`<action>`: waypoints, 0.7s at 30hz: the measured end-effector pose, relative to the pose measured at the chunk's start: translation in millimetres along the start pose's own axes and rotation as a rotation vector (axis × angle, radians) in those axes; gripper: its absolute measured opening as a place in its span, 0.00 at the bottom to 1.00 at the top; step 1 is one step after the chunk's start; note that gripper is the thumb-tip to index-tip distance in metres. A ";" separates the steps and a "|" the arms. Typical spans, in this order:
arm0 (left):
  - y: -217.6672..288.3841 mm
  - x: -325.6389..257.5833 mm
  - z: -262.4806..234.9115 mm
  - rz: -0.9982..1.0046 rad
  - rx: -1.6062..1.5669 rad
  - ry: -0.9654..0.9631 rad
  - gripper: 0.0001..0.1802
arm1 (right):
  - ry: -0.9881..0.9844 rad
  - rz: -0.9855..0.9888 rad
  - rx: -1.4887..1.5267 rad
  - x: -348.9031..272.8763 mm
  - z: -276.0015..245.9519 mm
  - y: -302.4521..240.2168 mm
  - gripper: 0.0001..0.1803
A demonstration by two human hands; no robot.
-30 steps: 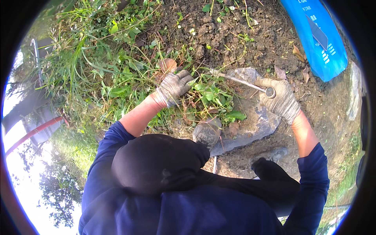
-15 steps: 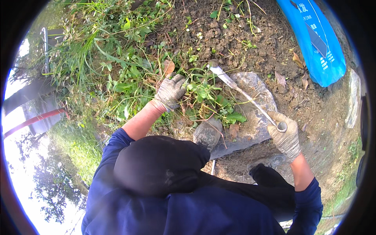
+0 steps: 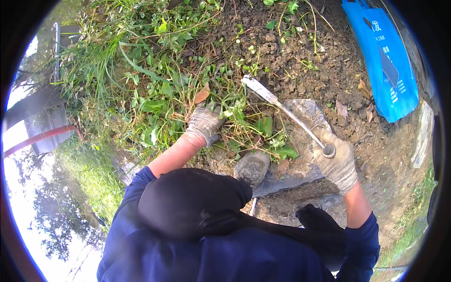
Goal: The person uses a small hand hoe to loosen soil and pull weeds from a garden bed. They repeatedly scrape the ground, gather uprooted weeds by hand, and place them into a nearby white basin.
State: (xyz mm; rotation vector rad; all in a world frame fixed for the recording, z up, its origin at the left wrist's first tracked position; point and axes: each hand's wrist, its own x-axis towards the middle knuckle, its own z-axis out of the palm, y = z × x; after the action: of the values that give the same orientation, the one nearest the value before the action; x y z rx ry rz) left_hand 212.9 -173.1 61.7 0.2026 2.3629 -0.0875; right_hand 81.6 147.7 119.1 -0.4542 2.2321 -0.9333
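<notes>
My left hand (image 3: 205,124), in a grey knitted glove, is down among green weeds (image 3: 244,113), its fingers curled round some stems; the fingertips are partly hidden by leaves. A brown dry leaf (image 3: 202,95) lies just beyond it. My right hand (image 3: 336,160), gloved alike, is closed round the handle of a metal weeding tool (image 3: 296,116). That tool has a narrow flat blade pointing to the far left and a hollow round end at my palm. Its blade tip is over the border between weeds and bare soil.
A flat stone (image 3: 307,174) lies under the tool, with my shoe (image 3: 252,168) beside it. Loose brown soil (image 3: 291,51) spreads at the far side. A blue bag (image 3: 387,70) is at the far right, near a pale stone (image 3: 423,134). Dense grass (image 3: 108,66) grows at the left.
The tool's blade has shifted slightly left, and my right hand has moved a little to the left with it. My left hand's fingers look more curled into the weeds.
</notes>
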 end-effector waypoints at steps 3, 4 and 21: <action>4.5 -3.3 2.7 0.031 -0.064 0.033 0.26 | -0.018 -0.129 0.030 -4.9 -14.5 -6.3 0.17; 3.2 -3.0 2.5 0.027 -0.038 0.020 0.25 | -0.080 -0.108 -0.050 3.6 -5.2 -6.9 0.17; -17.7 22.4 -16.6 0.192 -0.039 -0.052 0.29 | -0.115 0.080 -0.231 -7.7 -50.8 -11.6 0.15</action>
State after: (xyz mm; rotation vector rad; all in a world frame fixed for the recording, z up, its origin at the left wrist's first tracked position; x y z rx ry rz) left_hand 182.6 -185.9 58.1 0.4023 2.2790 0.0454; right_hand 52.5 169.1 157.5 -0.5048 2.2440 -0.5950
